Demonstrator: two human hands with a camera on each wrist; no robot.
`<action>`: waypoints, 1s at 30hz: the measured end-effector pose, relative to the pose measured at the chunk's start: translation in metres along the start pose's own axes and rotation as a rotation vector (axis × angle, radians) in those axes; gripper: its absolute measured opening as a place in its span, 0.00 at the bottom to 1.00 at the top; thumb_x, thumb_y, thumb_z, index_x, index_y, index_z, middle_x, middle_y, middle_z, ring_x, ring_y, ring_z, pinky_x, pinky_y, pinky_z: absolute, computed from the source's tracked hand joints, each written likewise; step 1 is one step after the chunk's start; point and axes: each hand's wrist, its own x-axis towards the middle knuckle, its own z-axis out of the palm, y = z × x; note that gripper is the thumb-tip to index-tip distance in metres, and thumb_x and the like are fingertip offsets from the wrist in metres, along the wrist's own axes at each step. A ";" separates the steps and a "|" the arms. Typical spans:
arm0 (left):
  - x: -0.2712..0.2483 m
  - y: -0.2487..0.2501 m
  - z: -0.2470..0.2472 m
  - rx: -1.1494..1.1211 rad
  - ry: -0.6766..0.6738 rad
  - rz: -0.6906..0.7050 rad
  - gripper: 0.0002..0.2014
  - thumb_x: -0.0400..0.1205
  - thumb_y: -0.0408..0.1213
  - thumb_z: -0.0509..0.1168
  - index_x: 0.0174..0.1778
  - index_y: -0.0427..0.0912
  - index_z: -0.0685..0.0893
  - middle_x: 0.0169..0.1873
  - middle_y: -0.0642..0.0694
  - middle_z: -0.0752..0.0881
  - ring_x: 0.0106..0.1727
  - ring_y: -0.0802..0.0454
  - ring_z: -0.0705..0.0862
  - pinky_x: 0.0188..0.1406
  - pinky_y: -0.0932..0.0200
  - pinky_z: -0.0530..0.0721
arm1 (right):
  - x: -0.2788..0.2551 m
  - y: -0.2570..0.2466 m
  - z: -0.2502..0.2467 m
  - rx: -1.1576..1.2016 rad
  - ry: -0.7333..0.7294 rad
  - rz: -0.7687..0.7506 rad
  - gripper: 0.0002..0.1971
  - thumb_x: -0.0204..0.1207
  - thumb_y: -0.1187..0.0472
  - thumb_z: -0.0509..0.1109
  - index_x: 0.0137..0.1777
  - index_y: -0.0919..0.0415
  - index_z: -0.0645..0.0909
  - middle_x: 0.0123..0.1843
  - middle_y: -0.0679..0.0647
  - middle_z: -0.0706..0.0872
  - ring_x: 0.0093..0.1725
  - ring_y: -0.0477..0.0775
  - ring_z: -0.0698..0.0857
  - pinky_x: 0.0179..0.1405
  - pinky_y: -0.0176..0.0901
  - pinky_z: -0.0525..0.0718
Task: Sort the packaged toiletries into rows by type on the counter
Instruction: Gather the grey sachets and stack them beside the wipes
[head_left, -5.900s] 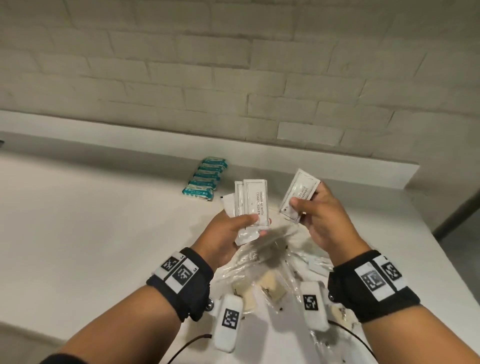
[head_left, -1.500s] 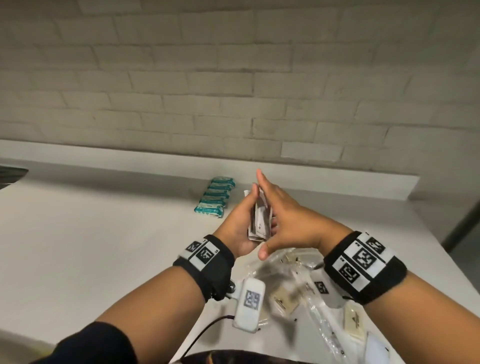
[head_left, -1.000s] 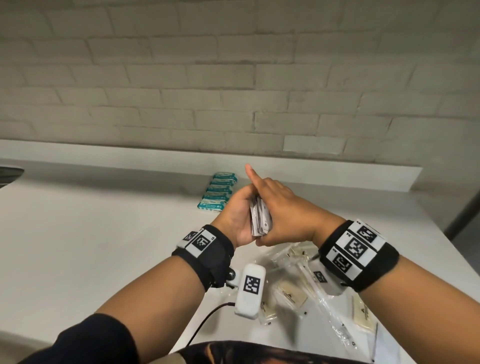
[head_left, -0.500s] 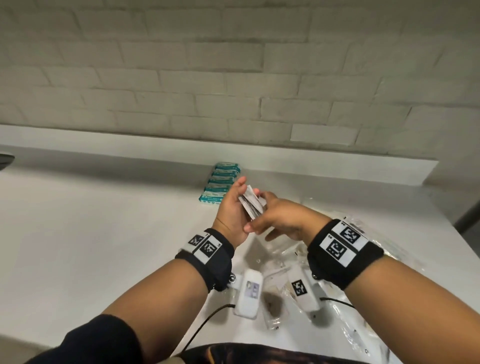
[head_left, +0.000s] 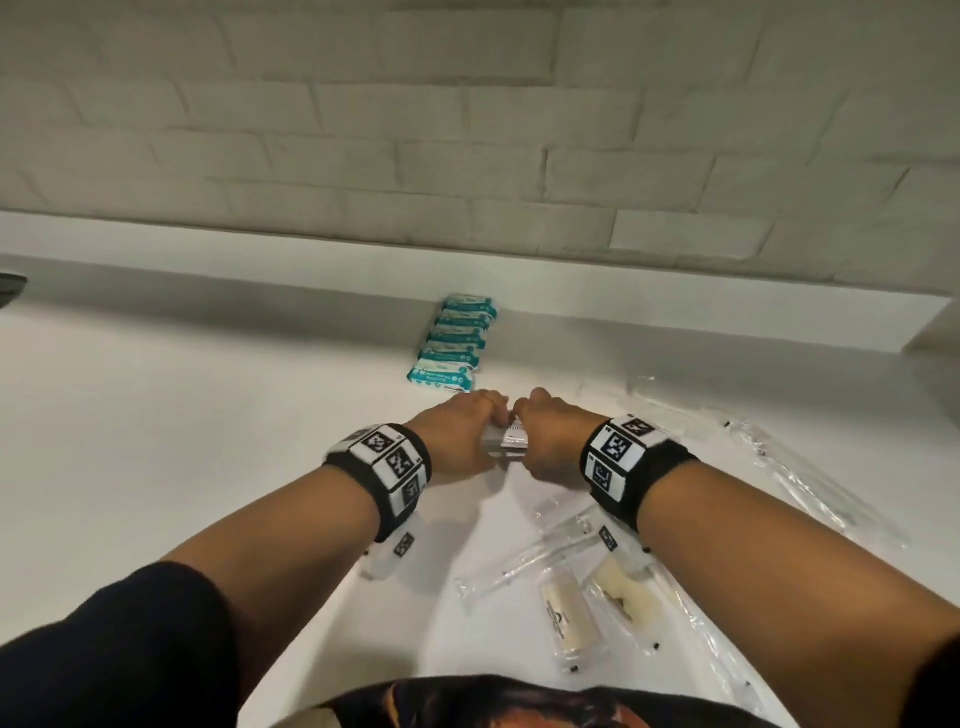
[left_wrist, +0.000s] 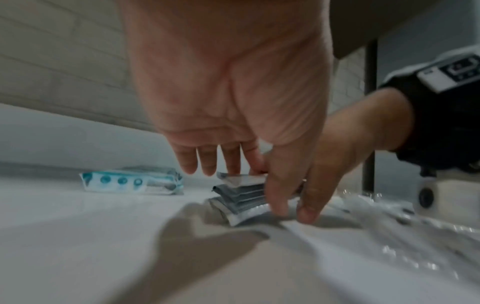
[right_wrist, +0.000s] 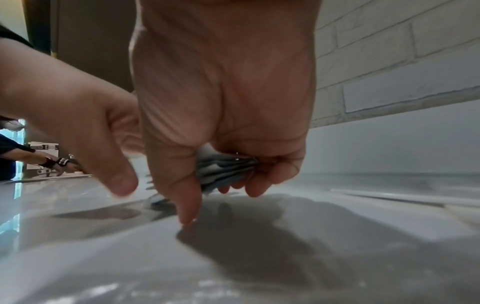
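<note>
- Both hands meet low over a white counter (head_left: 208, 441), holding a stack of white sachets (head_left: 511, 441) between them
- Left hand (head_left: 457, 441) curls its fingers around the stack's left side
- Right hand (head_left: 550, 441) clamps the stack's right side, thumb tip on the counter
- A row of teal packets (head_left: 454, 340) lies just beyond, at 11 o'clock
- Clear-wrapped items (head_left: 571, 618) lie scattered at 5 o'clock

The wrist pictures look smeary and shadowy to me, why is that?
Left wrist view: the sachets and teal packets are soft with blur; right wrist view: the right hand looms huge, casting a dark shadow on the counter; head view: wide-angle bends the wall's lines.
</note>
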 end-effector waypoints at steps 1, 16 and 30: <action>0.001 0.002 0.000 0.082 -0.039 -0.009 0.28 0.71 0.41 0.73 0.67 0.50 0.72 0.66 0.49 0.78 0.66 0.50 0.78 0.67 0.53 0.77 | 0.001 -0.001 0.001 -0.016 -0.003 -0.001 0.23 0.68 0.58 0.70 0.64 0.55 0.72 0.59 0.55 0.73 0.51 0.57 0.81 0.50 0.50 0.84; 0.056 0.011 -0.009 0.380 0.003 -0.003 0.34 0.74 0.40 0.71 0.74 0.44 0.63 0.60 0.40 0.78 0.57 0.42 0.82 0.53 0.51 0.82 | 0.027 0.032 -0.013 0.033 0.085 -0.018 0.31 0.65 0.57 0.78 0.68 0.54 0.71 0.60 0.54 0.78 0.55 0.58 0.83 0.50 0.50 0.84; 0.166 0.011 -0.030 0.338 0.040 -0.159 0.31 0.79 0.35 0.67 0.74 0.37 0.59 0.53 0.39 0.85 0.52 0.40 0.86 0.45 0.49 0.82 | 0.107 0.086 -0.048 -0.044 0.168 0.106 0.18 0.75 0.60 0.68 0.64 0.62 0.76 0.61 0.60 0.83 0.60 0.63 0.83 0.49 0.48 0.79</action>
